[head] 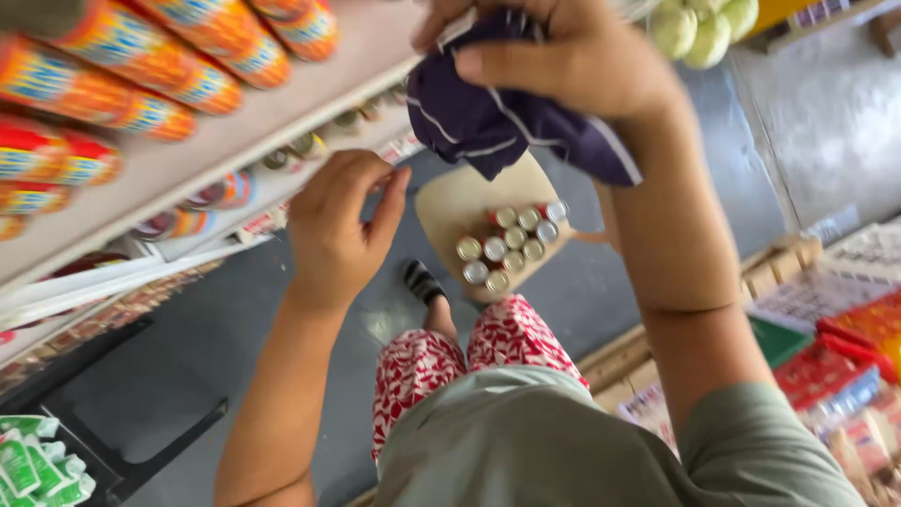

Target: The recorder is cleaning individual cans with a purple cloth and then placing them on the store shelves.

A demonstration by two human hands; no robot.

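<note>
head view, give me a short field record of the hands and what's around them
right hand: grips a dark purple cloth with thin white stripes
left hand: loosely curled, empty, at the shelf edge
shelf stock: orange packets on top, tins lower down
below: wooden stool carrying small cans
floor: grey

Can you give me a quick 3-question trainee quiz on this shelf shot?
1. True or false: the right hand grips a dark cloth.
2. What stands on the stool on the floor? A) cans B) bottles C) fruit
3. Is the left hand holding anything?

Key
1. True.
2. A: cans stand in a cluster on it.
3. Nothing visible; its fingers curl near the shelf edge.
</note>
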